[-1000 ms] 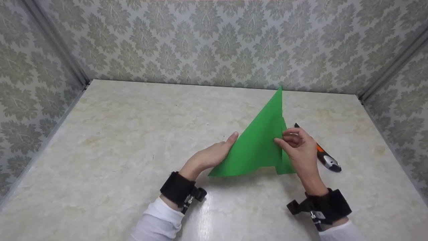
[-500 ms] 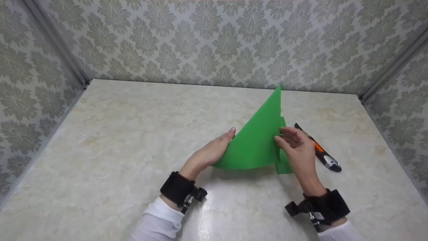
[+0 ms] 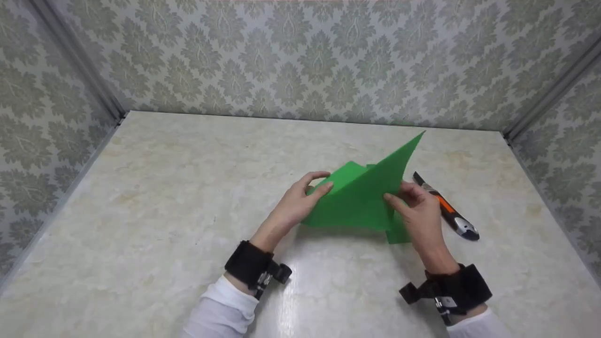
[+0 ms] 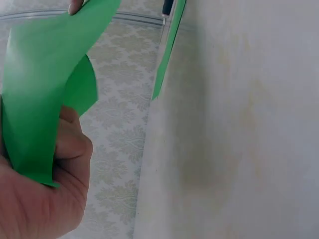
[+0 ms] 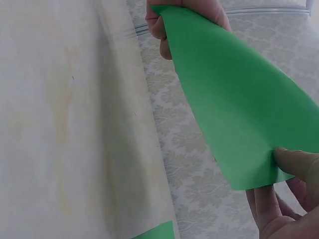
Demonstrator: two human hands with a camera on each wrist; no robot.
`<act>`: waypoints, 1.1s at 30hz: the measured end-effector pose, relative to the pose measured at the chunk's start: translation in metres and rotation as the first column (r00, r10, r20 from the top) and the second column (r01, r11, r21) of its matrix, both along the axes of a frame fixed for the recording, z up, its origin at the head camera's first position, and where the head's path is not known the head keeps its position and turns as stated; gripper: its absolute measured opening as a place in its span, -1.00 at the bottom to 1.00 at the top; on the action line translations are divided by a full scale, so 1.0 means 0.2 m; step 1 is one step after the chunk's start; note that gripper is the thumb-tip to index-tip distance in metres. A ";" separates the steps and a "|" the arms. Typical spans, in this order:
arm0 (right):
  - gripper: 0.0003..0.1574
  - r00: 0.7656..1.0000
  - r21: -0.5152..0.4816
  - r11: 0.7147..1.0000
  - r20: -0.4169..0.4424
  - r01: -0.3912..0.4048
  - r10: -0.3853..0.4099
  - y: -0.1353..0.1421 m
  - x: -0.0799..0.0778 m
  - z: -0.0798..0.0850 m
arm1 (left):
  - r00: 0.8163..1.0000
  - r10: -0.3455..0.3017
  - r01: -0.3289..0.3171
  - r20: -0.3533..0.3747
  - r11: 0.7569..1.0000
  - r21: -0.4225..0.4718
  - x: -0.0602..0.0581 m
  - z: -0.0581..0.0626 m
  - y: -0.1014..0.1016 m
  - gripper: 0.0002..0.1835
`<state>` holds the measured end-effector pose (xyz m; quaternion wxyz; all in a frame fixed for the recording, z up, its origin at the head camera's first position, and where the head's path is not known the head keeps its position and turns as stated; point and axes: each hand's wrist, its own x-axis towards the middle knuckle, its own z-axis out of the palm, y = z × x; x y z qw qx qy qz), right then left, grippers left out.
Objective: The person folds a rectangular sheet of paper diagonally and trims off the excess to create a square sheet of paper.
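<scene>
Both hands hold a curled sheet of green paper above the table, one pointed corner rising toward the back right. My left hand grips its left end, thumb on the near face; in the left wrist view the paper passes between thumb and curled fingers. At the other end, my right hand pinches the lower right edge, the thumb pressing one face and fingers behind, as the right wrist view shows. Under the held sheet lies another green paper piece, mostly covered; its corner shows in the right wrist view.
A utility knife with a black and orange handle lies on the table just right of my right hand, blade end toward the back. The pale marbled table is bounded by patterned panels at the back and sides.
My left hand has shifted slightly up and has its fingers further round the sheet. The sheet's peak has swung right and its left end has folded over; the right hand keeps its pinch.
</scene>
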<state>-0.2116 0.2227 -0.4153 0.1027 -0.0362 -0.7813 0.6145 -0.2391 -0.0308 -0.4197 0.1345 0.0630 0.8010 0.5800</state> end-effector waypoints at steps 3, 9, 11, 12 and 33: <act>-0.69 1.000 0.006 1.000 -0.003 -0.006 0.006 0.00 -0.01 0.00 | 0.998 0.040 -0.039 -0.050 0.999 0.016 -0.01 0.00 -0.02 -0.42; -0.45 0.997 0.126 0.991 0.070 -0.046 0.038 0.02 -0.01 0.00 | 0.987 0.012 -0.025 -0.162 0.997 -0.075 -0.01 0.03 -0.06 -0.56; -0.37 0.995 0.170 0.983 0.086 -0.070 0.056 0.02 -0.01 0.00 | 0.984 -0.009 -0.017 -0.177 0.990 -0.143 -0.01 0.04 -0.08 -0.62; -0.33 0.994 0.191 0.978 0.088 -0.079 0.063 0.02 -0.01 0.00 | 0.983 -0.020 -0.014 -0.182 0.983 -0.182 -0.01 0.05 -0.08 -0.64; -0.58 0.906 0.644 0.662 0.126 -0.384 0.403 0.00 0.01 -0.14 | 0.976 -0.177 0.053 -0.124 0.753 -0.656 0.03 -0.04 -0.12 -0.38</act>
